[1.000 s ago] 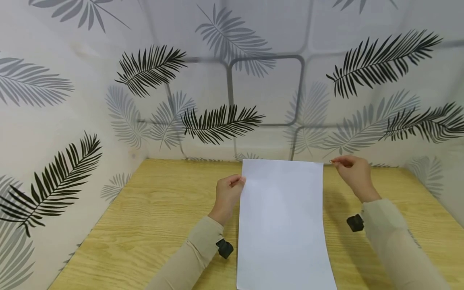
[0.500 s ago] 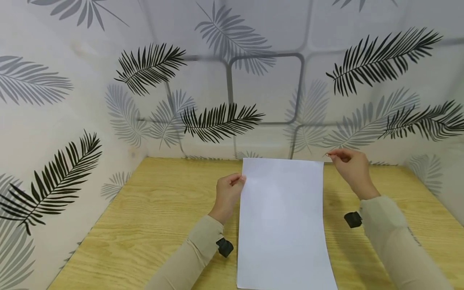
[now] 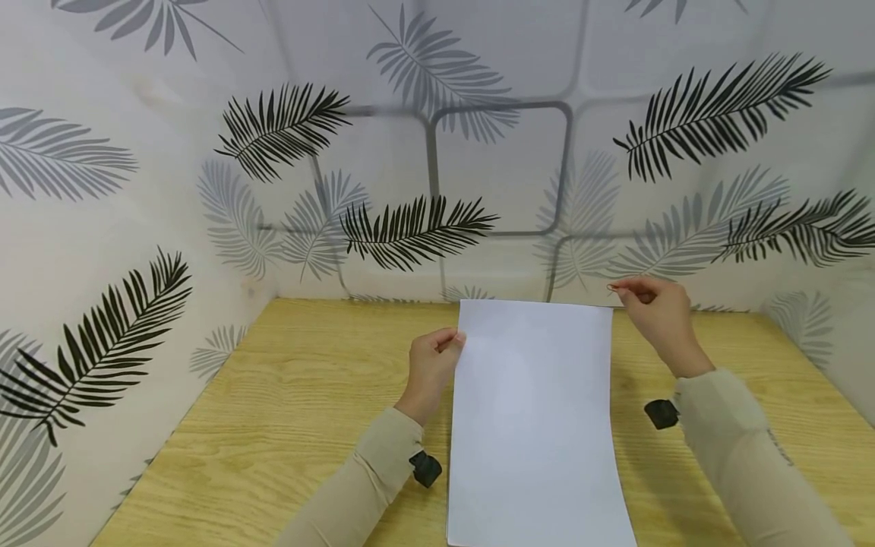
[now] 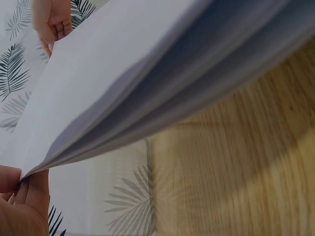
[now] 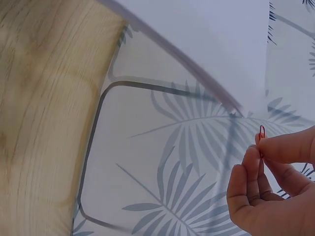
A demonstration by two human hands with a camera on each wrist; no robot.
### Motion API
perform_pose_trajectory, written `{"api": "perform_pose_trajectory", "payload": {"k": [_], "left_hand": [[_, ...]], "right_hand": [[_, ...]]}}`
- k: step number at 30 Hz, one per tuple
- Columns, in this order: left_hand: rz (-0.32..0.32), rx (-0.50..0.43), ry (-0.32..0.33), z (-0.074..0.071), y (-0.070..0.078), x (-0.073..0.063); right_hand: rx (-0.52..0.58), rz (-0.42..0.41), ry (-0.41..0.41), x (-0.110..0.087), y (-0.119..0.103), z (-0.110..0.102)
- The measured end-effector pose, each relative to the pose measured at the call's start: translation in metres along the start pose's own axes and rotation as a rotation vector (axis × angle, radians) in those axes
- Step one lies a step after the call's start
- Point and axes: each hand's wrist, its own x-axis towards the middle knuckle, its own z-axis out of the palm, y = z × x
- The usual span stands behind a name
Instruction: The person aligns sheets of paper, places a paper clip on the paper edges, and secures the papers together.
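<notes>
While left fingers (image 3: 443, 335) pinch the paper sheets (image 3: 529, 425), right fingers (image 5: 286, 148) pinch a red clip (image 5: 261, 137) (loop protruding) near their corner.

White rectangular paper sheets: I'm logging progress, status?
Left hand pinches sheets by left edge. Right hand holds small red looped clip, off the sheets. No obstruction visible.
</notes>
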Motion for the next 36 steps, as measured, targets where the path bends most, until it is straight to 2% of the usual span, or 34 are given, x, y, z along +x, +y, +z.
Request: {"api": "perform_pose_trajectory", "payload": {"k": [7, 15, 23, 29, 36], "left_hand": [[0.010, 0.011, -0.006, -0.001, 0.016, -0.007], [-0.001, -0.005, 0.002, 0.001, -0.004, 0.000], [0.027, 0.003, -0.006, 0.003, -0.003, 0.001], [0.046, 0.002, -0.003, 0.005, -0.002, 0.001], [0.054, 0.000, -0.004, 0.006, -0.002, 0.000]], "right_hand": [[-0.034, -0.032, 0.022, 0.000, -0.010, 0.003], [-0.025, -0.051, 0.026, -0.002, -0.020, 0.007], [-0.020, -0.126, 0.045, -0.001, -0.027, 0.010], [-0.005, -0.146, 0.045, -0.001, -0.032, 0.012], [0.014, -0.181, 0.002, -0.001, -0.037, 0.018]]}}
